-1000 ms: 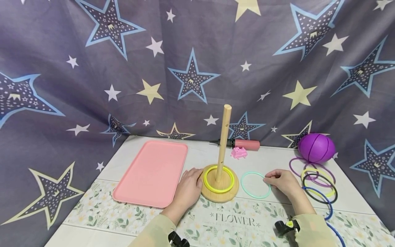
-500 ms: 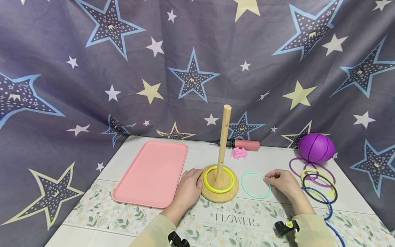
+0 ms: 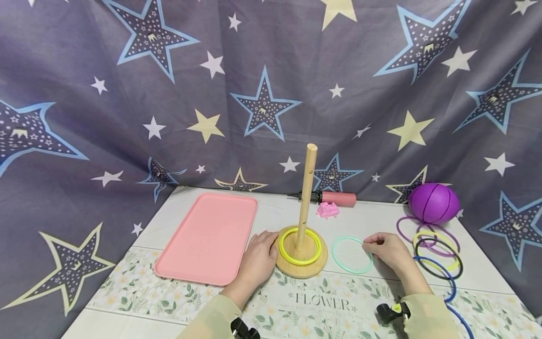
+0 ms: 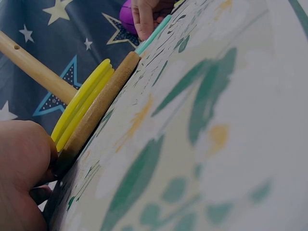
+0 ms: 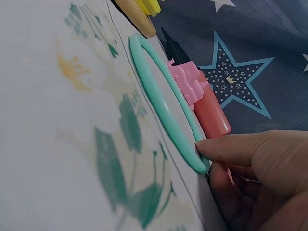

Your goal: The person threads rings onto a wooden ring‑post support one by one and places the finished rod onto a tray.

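Observation:
In the head view, a wooden peg stand [image 3: 306, 197] rises upright from its round base [image 3: 298, 270]. Two yellow rings [image 4: 79, 108] lie stacked around the peg on that base. My left hand [image 3: 259, 256] rests against the left edge of the base, fingers fairly straight. To the right of the stand is a mint green ring [image 3: 352, 272], low over the tabletop. My right hand [image 3: 389, 249] pinches its right side between thumb and finger, which the right wrist view shows close up at the near end of the ring [image 5: 166, 120].
A pink tray [image 3: 207, 240] lies left of the stand. Behind stand a pink and black hand pump [image 3: 338, 198] and a small pink toy [image 3: 328, 210]. At right are a purple ball [image 3: 434, 203] and overlapping purple, yellow, black [image 3: 460, 263] and blue rings [image 3: 454, 287].
The mint green ring has shifted very slightly to the right in my right hand's pinch. My left hand and the stand have stayed in place.

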`<state>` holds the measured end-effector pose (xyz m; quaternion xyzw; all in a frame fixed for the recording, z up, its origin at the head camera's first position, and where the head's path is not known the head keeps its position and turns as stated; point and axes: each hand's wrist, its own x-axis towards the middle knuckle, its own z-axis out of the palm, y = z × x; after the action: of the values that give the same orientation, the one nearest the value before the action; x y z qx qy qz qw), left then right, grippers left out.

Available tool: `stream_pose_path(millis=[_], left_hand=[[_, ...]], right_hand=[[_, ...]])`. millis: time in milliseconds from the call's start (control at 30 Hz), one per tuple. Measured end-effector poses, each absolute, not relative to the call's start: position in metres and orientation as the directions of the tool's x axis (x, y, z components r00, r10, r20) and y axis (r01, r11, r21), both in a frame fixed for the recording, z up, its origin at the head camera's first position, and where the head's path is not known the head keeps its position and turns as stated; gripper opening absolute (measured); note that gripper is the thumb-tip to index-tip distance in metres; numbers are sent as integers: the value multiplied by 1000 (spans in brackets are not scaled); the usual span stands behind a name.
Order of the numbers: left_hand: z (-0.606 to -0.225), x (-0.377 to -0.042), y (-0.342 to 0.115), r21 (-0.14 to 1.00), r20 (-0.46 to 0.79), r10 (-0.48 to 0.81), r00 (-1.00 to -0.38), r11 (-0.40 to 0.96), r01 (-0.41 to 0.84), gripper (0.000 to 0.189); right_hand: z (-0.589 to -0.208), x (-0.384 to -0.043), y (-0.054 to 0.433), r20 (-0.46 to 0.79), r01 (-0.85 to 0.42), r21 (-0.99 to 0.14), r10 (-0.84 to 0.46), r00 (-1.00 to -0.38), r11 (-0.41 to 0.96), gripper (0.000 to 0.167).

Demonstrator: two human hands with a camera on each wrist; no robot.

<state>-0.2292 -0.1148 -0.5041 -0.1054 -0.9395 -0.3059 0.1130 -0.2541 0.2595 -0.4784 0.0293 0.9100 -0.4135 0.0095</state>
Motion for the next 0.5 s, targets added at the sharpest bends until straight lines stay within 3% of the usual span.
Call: stream_pose_path(millis=[500], left_hand=[[-504,-229,-114,547,280,134,-951,791,273,40]], right_hand=[[-477,-254,260,-9,36,-710,41,-999,703,18]])
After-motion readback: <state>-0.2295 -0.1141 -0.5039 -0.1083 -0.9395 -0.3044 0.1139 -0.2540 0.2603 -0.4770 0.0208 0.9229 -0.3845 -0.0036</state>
